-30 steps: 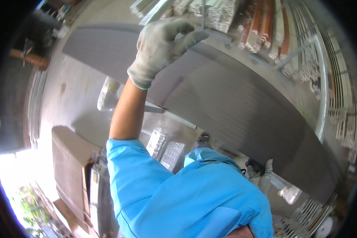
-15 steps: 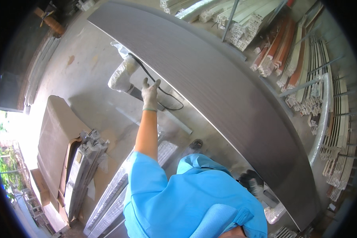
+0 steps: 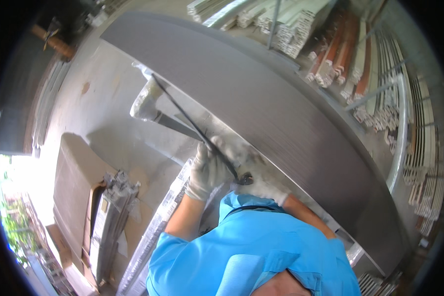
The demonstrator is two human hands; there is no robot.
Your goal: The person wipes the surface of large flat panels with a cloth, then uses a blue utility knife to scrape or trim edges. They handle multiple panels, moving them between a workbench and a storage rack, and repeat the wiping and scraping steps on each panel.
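Note:
A black cord [image 3: 181, 112] runs taut from under the near edge of a long dark grey panel [image 3: 241, 89] down to my hands. My left hand [image 3: 207, 170], in a pale work glove, is closed around its lower part. My right hand [image 3: 256, 177], gloved too, reaches in from the right and lies against the cord close to the left hand; motion smears its fingers. Below the panel's left part stands a plastic-wrapped support [image 3: 146, 102] with a grey bar [image 3: 177, 126] running from it toward my hands.
Wrapped long profiles [image 3: 158, 227] lie at my left, beside a brown cardboard-covered stack [image 3: 76, 182] and wrapped bars [image 3: 108, 217]. Racks of white profiles [image 3: 296, 29] and reddish-brown profiles [image 3: 333, 54] stand beyond the panel. A bright opening [image 3: 15, 197] is at far left.
My left hand has drawn back toward my body and taken hold of the cord, which was a loose loop and is now pulled straight. My right hand has come up beside it.

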